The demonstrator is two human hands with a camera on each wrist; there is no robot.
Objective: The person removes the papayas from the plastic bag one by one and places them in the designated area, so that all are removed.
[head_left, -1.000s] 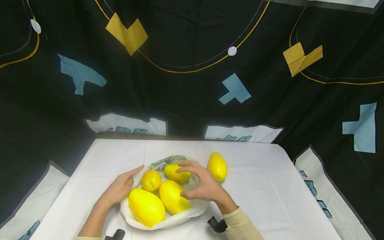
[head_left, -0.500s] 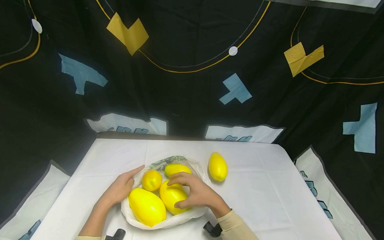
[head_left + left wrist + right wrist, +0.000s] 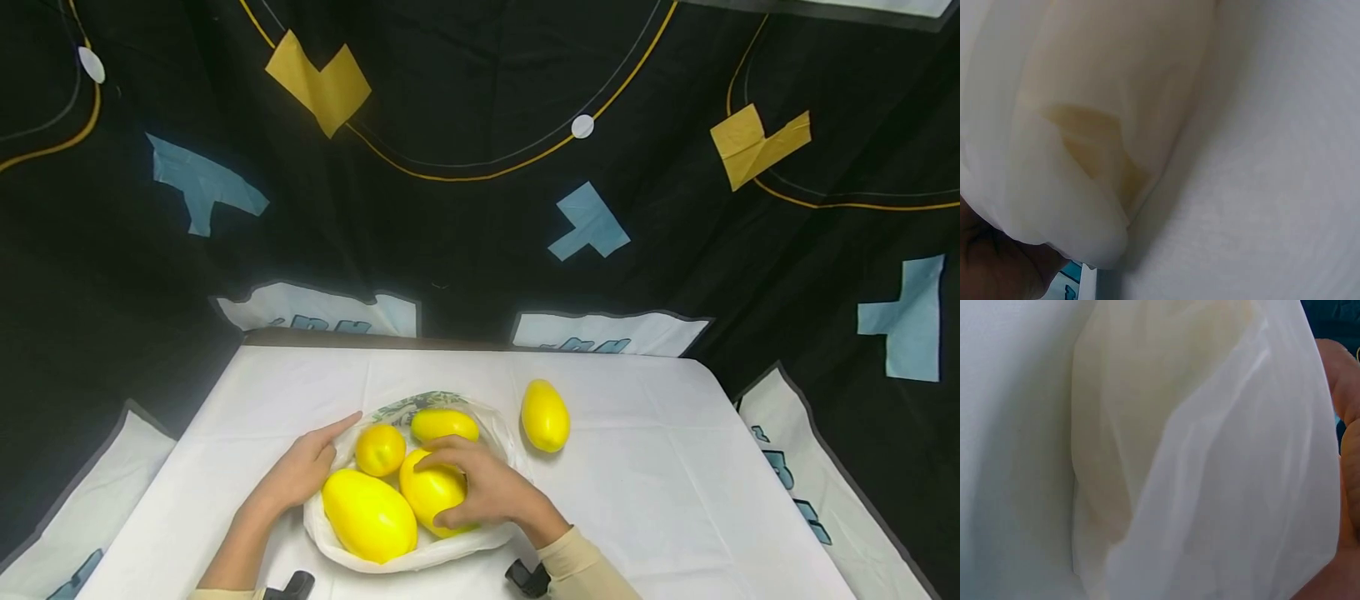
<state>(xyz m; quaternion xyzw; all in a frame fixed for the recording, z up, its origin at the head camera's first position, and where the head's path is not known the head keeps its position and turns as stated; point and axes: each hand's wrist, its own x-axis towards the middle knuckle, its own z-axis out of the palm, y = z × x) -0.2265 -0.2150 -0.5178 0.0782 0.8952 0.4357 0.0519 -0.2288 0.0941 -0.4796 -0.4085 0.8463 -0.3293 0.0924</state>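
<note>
A white plastic bag with a green print at its far rim lies open, rim folded back. It contains several smooth yellow fruits: a large oval one in front, a small round one, another oval one at the back, and an oval fruit on the right. My right hand grips this right-hand fruit, thumb in front and fingers over the far side. My left hand holds the bag's left rim, index finger straight along it; its other fingers are mostly hidden. Both wrist views are largely filled by the bag wall.
One more oval yellow fruit lies outside the bag, to its right on the white-covered table. Behind the table hangs a black cloth with taped shapes and cords. Black wrist mounts show under the forearms.
My right hand has come down toward me from above the back fruit and closed round the right-hand fruit. My left hand has stayed in place.
</note>
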